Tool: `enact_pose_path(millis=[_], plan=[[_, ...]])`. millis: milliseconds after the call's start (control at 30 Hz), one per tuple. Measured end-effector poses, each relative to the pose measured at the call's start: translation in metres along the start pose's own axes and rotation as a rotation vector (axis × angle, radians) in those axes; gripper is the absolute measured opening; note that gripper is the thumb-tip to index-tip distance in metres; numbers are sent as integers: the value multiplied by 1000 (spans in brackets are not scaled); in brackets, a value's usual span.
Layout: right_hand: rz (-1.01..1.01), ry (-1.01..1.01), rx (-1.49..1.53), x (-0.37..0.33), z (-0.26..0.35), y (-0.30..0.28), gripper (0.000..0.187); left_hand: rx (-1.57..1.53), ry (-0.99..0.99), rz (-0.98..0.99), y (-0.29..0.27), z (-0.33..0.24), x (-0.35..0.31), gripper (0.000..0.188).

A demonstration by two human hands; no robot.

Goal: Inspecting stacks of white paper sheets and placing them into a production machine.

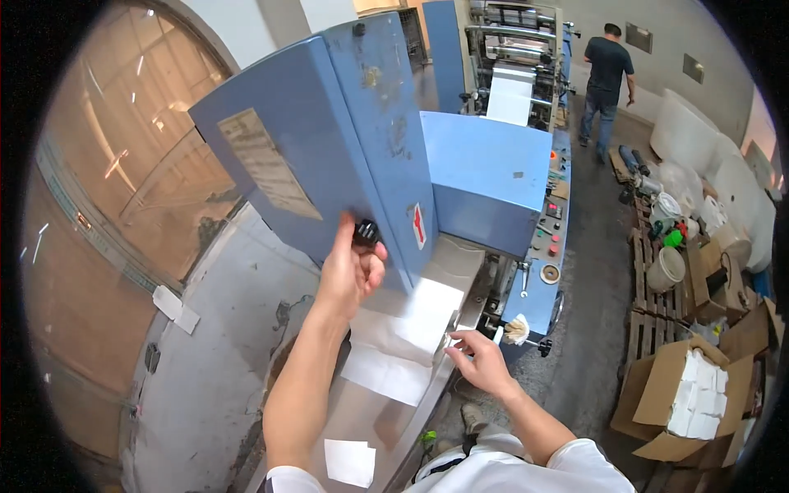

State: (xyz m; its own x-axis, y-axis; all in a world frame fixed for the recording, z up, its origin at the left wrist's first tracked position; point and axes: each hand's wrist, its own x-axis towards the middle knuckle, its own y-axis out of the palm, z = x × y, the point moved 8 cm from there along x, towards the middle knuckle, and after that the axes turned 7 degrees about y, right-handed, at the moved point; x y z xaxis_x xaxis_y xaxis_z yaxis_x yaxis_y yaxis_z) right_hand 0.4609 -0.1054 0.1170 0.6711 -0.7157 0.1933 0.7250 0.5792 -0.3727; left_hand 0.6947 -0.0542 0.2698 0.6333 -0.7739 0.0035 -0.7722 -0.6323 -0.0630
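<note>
At the blue door (329, 140), a black knob (366, 232) is gripped by the left hand (349, 271); the right hand (481, 361), fingers loosely open, is rested on the white paper (403, 329).

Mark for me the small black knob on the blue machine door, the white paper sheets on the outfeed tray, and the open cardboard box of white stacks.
Black knob (366, 232), head view, its face.
White paper sheets (407, 333), head view, top sheet's middle.
Cardboard box (652, 386), head view, left flap.

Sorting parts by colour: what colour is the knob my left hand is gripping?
Black. The knob sits on the blue machine door, pinched by the left hand; head view.
</note>
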Motion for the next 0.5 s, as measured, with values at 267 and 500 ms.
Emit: enact_pose_path(millis=[267, 500], plan=[[-65, -144, 59, 39, 32, 3, 31, 757, 666, -330, 0, -62, -33, 39], [-267, -358, 52, 92, 79, 17, 46, 745, 955, -395, 10, -68, -44, 46]])
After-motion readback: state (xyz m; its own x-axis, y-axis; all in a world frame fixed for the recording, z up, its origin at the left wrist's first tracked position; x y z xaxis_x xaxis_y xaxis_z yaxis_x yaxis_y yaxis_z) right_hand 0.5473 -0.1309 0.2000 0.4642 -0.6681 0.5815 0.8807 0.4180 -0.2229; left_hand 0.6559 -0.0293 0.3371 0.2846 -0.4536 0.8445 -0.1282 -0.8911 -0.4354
